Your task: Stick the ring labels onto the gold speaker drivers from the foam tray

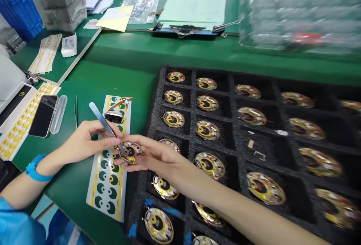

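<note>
While held above the near-left corner of the black foam tray [152, 98], round gold disc [130, 152] pinched at its rim by fingers of right hand [153, 156]. Left hand [81, 143] closed around tweezers [107, 127], tips resting on disc face. Blue band [35, 169] noted on left wrist.

Risks, as judged: tweezer tips could slip across disc face and scratch it or nick the fine wires, cause being the light edge grip. Disc could drop onto tray and strike filled pockets below, cause being the same pinch hold. Right forearm lies over near tray rows; could drag discs [207, 130] out of pockets.

Sticker sheet [109, 169] with green and yellow dots lies just left of tray, directly under the hands; small tape holder [115, 115] sits on its far end. Second tweezers [76, 110], clear tube [58, 114] and phone [43, 115] further left of tray. Green bench [124, 60] throughout. Clipboard with papers [194, 11] beyond tray; blurred clear packaging [299, 11] beyond its far-right corner. Blue crates [19, 8] far left, workshop setting.
</note>
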Demonstrator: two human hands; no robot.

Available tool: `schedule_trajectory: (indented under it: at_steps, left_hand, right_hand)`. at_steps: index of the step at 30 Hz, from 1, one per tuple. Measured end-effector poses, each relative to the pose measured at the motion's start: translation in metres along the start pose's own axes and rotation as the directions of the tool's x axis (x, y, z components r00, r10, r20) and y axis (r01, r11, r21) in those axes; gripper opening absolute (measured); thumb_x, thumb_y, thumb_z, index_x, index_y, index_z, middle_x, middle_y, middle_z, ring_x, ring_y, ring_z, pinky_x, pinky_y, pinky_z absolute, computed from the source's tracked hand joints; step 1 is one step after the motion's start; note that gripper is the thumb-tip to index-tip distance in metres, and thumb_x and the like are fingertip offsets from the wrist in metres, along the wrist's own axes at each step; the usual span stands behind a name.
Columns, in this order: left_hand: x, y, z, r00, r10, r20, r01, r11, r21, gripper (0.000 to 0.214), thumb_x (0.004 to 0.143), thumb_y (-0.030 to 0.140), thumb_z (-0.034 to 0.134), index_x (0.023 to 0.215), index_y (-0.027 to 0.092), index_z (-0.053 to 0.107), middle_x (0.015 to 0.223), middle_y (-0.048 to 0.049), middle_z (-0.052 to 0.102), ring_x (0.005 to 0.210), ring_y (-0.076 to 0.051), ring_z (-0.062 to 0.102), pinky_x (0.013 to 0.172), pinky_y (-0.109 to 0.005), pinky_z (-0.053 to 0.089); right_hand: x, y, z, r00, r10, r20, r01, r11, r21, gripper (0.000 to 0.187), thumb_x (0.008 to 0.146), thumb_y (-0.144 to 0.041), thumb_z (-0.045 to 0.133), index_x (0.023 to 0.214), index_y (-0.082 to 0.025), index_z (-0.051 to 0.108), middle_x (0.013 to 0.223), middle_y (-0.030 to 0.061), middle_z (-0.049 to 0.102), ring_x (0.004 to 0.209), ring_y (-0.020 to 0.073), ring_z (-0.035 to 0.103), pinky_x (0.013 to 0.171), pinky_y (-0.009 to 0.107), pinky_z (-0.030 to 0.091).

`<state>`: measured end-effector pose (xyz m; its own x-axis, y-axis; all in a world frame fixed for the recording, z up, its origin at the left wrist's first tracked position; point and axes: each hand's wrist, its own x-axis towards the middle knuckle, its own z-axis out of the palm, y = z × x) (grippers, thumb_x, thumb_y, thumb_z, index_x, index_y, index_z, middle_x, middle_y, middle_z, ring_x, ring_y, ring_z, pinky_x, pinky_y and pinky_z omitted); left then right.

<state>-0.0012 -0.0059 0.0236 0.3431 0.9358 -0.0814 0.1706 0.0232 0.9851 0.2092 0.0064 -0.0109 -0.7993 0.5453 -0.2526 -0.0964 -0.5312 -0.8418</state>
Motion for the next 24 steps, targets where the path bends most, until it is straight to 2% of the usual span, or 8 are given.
schedule_trajectory:
  at_steps: [6, 10, 13, 16, 18, 21, 24]
  left_hand:
    - [-0.001, -0.003, 0.005, 0.999, -0.040, -0.002, 0.040, 0.998, -0.054, 0.012, 0.082, 0.026, 0.069, 0.086, 0.015, 0.068, 0.080, -0.0026, 0.069, 0.071, -0.013, 0.063, 0.071, -0.024, 0.051]
    - [0.000, -0.006, 0.008, 0.992, -0.120, -0.031, 0.111, 0.972, -0.206, 0.022, 0.077, 0.034, 0.075, 0.081, 0.015, 0.067, 0.074, -0.0015, 0.067, 0.063, -0.011, 0.061, 0.064, -0.023, 0.051]
    - [0.004, -0.005, 0.006, 0.982, -0.171, -0.078, 0.144, 0.950, -0.277, 0.026, 0.072, 0.035, 0.080, 0.079, 0.014, 0.066, 0.070, 0.0000, 0.065, 0.059, -0.009, 0.057, 0.061, -0.022, 0.050]
    - [0.001, -0.002, 0.003, 0.982, -0.173, -0.081, 0.145, 0.951, -0.273, 0.027, 0.070, 0.035, 0.081, 0.080, 0.014, 0.067, 0.070, -0.0001, 0.065, 0.060, -0.010, 0.058, 0.064, -0.022, 0.051]
    - [-0.009, 0.000, 0.001, 0.981, -0.150, -0.126, 0.115, 0.962, -0.247, 0.027, 0.072, 0.035, 0.080, 0.083, 0.014, 0.067, 0.073, -0.0008, 0.067, 0.063, -0.010, 0.060, 0.064, -0.022, 0.051]
    - [-0.037, -0.004, 0.001, 0.966, -0.119, -0.227, 0.086, 0.984, -0.154, 0.023, 0.076, 0.034, 0.077, 0.085, 0.015, 0.068, 0.078, -0.0023, 0.069, 0.068, -0.012, 0.064, 0.068, -0.022, 0.053]
    - [-0.068, -0.016, 0.007, 0.952, -0.170, -0.256, 0.156, 0.985, -0.074, 0.022, 0.079, 0.034, 0.075, 0.085, 0.014, 0.068, 0.079, -0.0050, 0.071, 0.073, -0.015, 0.067, 0.075, -0.025, 0.054]
  right_hand:
    - [0.000, 0.001, 0.003, 0.999, -0.038, -0.029, 0.039, 0.998, 0.039, 0.028, 0.085, -0.022, 0.059, 0.112, -0.027, 0.058, 0.112, 0.0001, 0.067, 0.096, 0.0157, 0.070, 0.088, 0.033, 0.058]
    - [0.001, 0.003, 0.003, 0.999, -0.040, -0.025, 0.041, 0.998, 0.048, 0.028, 0.084, -0.024, 0.063, 0.111, -0.024, 0.057, 0.108, 0.0018, 0.068, 0.093, 0.0154, 0.071, 0.086, 0.031, 0.059]
    - [0.001, 0.001, 0.004, 0.999, -0.014, -0.051, 0.016, 0.999, 0.031, 0.030, 0.081, -0.029, 0.068, 0.107, -0.021, 0.056, 0.097, 0.0019, 0.069, 0.088, 0.0146, 0.072, 0.078, 0.027, 0.060]
    - [0.001, -0.003, 0.006, 0.994, 0.010, -0.113, -0.013, 1.000, -0.025, 0.033, 0.077, -0.034, 0.073, 0.101, -0.020, 0.055, 0.086, 0.0005, 0.068, 0.080, 0.0139, 0.071, 0.069, 0.023, 0.061]
    - [0.001, -0.003, 0.008, 0.989, -0.007, -0.147, -0.002, 0.998, -0.065, 0.035, 0.075, -0.038, 0.075, 0.098, -0.020, 0.055, 0.082, 0.0007, 0.067, 0.075, 0.0144, 0.071, 0.064, 0.024, 0.060]
    - [0.002, -0.001, 0.009, 0.985, -0.040, -0.169, 0.019, 0.992, -0.124, 0.037, 0.074, -0.041, 0.074, 0.097, -0.020, 0.055, 0.075, 0.0005, 0.065, 0.067, 0.0143, 0.068, 0.057, 0.025, 0.059]
    - [0.003, 0.002, 0.010, 0.986, -0.058, -0.158, 0.029, 0.984, -0.178, 0.037, 0.074, -0.043, 0.073, 0.097, -0.021, 0.054, 0.069, -0.0003, 0.063, 0.064, 0.0152, 0.065, 0.053, 0.026, 0.058]
